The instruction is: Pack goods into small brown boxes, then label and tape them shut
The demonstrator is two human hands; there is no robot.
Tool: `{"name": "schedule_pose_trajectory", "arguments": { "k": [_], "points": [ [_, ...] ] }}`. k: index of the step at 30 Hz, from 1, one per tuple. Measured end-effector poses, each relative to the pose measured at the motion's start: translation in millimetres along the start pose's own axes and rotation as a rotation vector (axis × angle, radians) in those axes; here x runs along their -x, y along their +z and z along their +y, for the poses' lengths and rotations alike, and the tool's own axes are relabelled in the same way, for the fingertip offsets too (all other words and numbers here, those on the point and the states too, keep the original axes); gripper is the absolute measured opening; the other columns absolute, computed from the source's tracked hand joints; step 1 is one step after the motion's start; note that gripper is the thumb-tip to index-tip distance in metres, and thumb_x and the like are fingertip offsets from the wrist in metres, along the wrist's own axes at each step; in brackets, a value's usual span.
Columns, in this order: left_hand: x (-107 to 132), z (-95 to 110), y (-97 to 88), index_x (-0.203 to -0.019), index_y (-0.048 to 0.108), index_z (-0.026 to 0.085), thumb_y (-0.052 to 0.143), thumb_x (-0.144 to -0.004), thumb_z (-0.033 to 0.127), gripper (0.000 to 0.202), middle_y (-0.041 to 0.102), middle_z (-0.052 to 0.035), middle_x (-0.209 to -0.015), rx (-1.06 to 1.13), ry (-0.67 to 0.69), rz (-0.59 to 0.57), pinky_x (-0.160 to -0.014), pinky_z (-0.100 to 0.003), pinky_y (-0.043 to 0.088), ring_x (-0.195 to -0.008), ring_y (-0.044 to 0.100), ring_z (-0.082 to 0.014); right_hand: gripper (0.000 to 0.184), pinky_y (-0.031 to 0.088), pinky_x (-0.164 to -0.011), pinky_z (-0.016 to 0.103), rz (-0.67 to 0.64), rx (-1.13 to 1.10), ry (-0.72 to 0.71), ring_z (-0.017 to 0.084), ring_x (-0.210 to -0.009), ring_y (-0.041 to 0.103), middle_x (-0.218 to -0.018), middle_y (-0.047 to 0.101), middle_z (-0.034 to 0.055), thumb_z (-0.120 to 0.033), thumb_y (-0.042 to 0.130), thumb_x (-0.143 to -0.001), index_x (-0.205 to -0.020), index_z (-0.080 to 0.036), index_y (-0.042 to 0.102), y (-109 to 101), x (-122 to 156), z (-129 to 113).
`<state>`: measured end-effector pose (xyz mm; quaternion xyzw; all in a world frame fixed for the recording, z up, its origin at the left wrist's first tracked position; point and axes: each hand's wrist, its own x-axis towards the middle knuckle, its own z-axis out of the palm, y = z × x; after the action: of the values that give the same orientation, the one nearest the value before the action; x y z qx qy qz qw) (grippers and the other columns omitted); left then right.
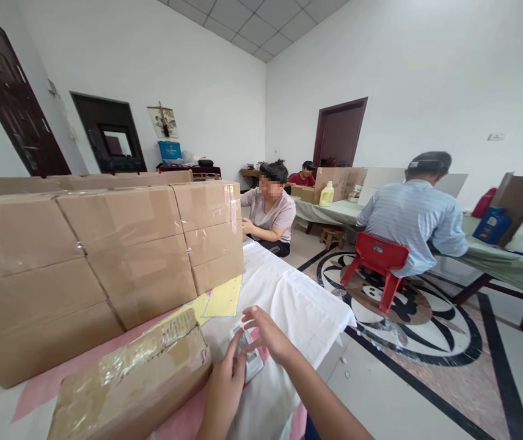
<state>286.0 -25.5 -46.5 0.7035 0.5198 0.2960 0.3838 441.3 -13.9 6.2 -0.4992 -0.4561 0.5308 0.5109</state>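
Right up close, two bare hands meet over a small white thing (254, 366) with a grey inside. It lies low on the white cloth (289, 293), beside a long taped box (137, 379). The left hand (225, 385) has its fingers pointing at the thing's near side, bunched close together. The right hand (268, 333) has bent fingers partly spread, with one dipping to the thing. I can't tell if either hand really grips it, as the fingers hide that. My guess is that the step now is working on the white thing with both hands. The next move calls for one hand to keep it steady and soft, careful fingertips on the other.

Past them lies yellow paper (222, 298), by a big wall of brown boxes (126, 244). Behind that crouches a person in a pale top (273, 214). Farther off, a person in a blue shirt (415, 214) sits on a red chair (380, 252).
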Motion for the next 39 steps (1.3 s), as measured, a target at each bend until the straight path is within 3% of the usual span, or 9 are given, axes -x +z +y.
{"name": "schedule_pose_trajectory", "arguments": {
  "k": [5, 9, 12, 20, 28, 34, 39],
  "points": [
    [1.5, -1.6, -0.9, -0.151, 0.044, 0.032, 0.035, -0.102, 0.045, 0.051, 0.069, -0.0068, -0.134, 0.014, 0.020, 0.025, -0.103, -0.043, 0.051, -0.127, 0.062, -0.0280, 0.053, 0.062, -0.070, 0.035, -0.047, 0.030, 0.040, 0.027, -0.116, 0.053, -0.122, 0.053, 0.0115, -0.069, 0.040, -0.095, -0.119, -0.026, 0.059, -3.0, -3.2, -1.3],
    [-0.6, -4.5, 0.5, -0.153, 0.042, 0.024, 0.034, -0.103, 0.044, 0.055, 0.063, -0.0099, -0.142, 0.051, 0.046, -0.005, -0.111, -0.044, 0.044, -0.138, 0.053, -0.0272, 0.053, 0.062, -0.066, 0.035, -0.060, 0.059, 0.074, 0.028, -0.117, 0.050, -0.118, 0.052, 0.0123, -0.069, 0.044, -0.093, -0.118, -0.025, 0.059, 0.3, -2.0, -10.8],
    [-2.6, -7.4, 2.5, -0.153, 0.041, 0.025, 0.034, -0.102, 0.044, 0.056, 0.058, -0.0087, -0.148, 0.068, 0.049, 0.015, -0.113, -0.045, 0.044, -0.141, 0.050, -0.0273, 0.054, 0.061, -0.064, 0.036, -0.060, 0.055, 0.076, 0.029, -0.115, 0.049, -0.116, 0.050, 0.0131, -0.069, 0.045, -0.092, -0.117, -0.023, 0.058, 3.5, 0.1, -14.8],
    [-1.8, -2.6, 1.1, -0.156, 0.038, 0.024, 0.033, -0.101, 0.046, 0.059, 0.044, -0.0061, -0.160, 0.101, 0.033, -0.003, -0.122, -0.042, 0.033, -0.150, 0.037, -0.0240, 0.045, 0.060, -0.067, 0.033, -0.040, -0.047, 0.061, 0.029, -0.122, 0.045, -0.127, 0.047, 0.0127, -0.064, 0.048, -0.090, -0.110, -0.026, 0.060, 4.4, -0.6, -1.8],
    [1.3, -0.2, 1.4, -0.153, 0.042, 0.024, 0.030, -0.102, 0.047, 0.057, 0.049, -0.0053, -0.157, 0.019, 0.028, 0.019, -0.117, -0.036, 0.040, -0.146, 0.044, -0.0228, 0.044, 0.060, -0.062, 0.033, 0.048, -0.094, 0.036, 0.029, -0.120, 0.045, -0.127, 0.046, 0.0131, -0.063, 0.050, -0.088, -0.109, -0.026, 0.059, 7.2, 1.1, 2.3],
    [-0.8, -7.4, 2.6, -0.154, 0.040, 0.026, 0.032, -0.100, 0.057, 0.062, 0.048, -0.0061, -0.157, 0.042, 0.040, 0.017, -0.117, -0.039, 0.041, -0.145, 0.045, -0.0252, 0.044, 0.057, -0.055, 0.032, 0.128, 0.018, -0.005, 0.028, -0.107, 0.056, -0.119, 0.053, 0.0129, -0.065, 0.048, -0.089, -0.099, -0.023, 0.059, 20.1, 4.9, -3.2],
    [-0.5, -5.8, 0.3, -0.156, 0.035, 0.027, 0.033, -0.099, 0.062, 0.067, 0.049, -0.0073, -0.157, 0.016, 0.029, -0.029, -0.117, -0.042, 0.040, -0.145, 0.045, -0.0274, 0.027, 0.055, -0.084, 0.039, 0.264, 0.195, -0.061, 0.026, -0.108, 0.061, -0.112, 0.059, 0.0116, -0.046, 0.051, -0.094, -0.089, -0.021, 0.058, 27.5, 1.4, -6.1]
  ]
}}
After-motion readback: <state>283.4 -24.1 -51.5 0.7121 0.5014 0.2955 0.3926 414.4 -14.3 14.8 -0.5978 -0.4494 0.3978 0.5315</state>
